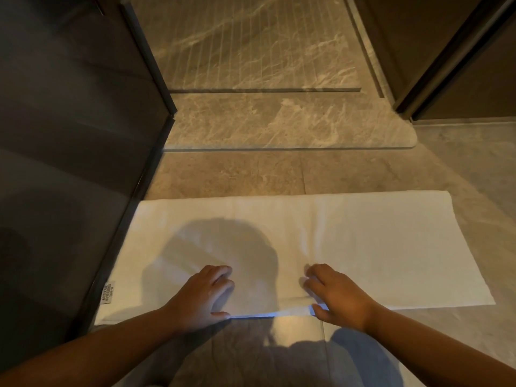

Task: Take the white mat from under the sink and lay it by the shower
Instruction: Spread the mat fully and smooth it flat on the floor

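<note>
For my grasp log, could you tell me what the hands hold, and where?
The left hand and right hand both pinch the white mat at its near edge, fingers on top.

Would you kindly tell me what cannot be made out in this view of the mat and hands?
Head view: label on the white mat, print too small to read.
Head view: whether left hand and right hand pinch the mat's edge or only press it; their fingers hide it.
Head view: shower floor, cut off by the top edge.
</note>
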### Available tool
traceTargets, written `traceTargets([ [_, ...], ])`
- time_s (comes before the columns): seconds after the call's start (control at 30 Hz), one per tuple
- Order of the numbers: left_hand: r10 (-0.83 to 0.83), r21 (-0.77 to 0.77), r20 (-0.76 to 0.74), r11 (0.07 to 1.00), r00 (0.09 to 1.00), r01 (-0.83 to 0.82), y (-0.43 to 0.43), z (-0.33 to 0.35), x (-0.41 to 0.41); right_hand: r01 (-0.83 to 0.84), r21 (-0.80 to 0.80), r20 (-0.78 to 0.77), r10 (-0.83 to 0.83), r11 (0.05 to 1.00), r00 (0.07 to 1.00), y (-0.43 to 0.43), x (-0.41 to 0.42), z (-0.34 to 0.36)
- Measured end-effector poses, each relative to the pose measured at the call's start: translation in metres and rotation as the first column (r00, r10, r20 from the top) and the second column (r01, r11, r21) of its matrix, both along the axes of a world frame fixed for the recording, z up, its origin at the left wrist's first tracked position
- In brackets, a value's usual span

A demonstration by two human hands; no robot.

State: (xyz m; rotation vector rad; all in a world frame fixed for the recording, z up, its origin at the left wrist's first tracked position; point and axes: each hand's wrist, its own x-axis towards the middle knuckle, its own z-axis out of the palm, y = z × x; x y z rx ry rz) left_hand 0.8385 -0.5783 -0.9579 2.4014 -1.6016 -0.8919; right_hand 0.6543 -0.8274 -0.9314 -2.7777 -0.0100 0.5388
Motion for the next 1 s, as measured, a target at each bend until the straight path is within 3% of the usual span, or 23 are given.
traceTargets([
  [0.1, -0.014, -0.028, 0.009, 1.000, 1.000, 0.014, -0.002, 0.000, 0.000, 0.066, 0.028, -0.036, -0.065, 0.997, 0.997, -0.003, 0.002, -0.007],
  [0.27, -0.060, -0.164, 0.081, 0.984, 0.995, 0.073, -0.006, 0.007, -0.001, 0.309, 0.169, 0.016, -0.316, 0.936, 0.948, -0.006, 0.011, -0.004],
  [0.4, 0.146, -0.134, -0.048, 0.979, 0.988, -0.151, -0.008, 0.006, 0.003, 0.348, 0.151, 0.054, -0.360, 0.925, 0.932, -0.016, 0.012, -0.002],
  [0.53, 0.295, -0.152, -0.064, 0.941, 0.953, -0.302, -0.020, 0.016, 0.018, 0.459, 0.216, 0.044, -0.479, 0.861, 0.877, -0.030, 0.012, 0.003],
  [0.67, 0.376, -0.172, -0.116, 0.904, 0.919, -0.392, -0.036, 0.025, 0.031, 0.511, 0.317, 0.023, -0.546, 0.799, 0.838, -0.029, 0.011, 0.004],
  [0.83, 0.409, -0.196, -0.143, 0.881, 0.901, -0.431, -0.056, 0.032, 0.048, 0.435, 0.223, -0.006, -0.445, 0.873, 0.896, -0.029, 0.006, -0.008],
  [1.0, 0.465, -0.159, -0.210, 0.852, 0.860, -0.500, -0.065, 0.032, 0.062, 0.598, 0.202, 0.018, -0.613, 0.776, 0.790, -0.059, -0.002, -0.009],
])
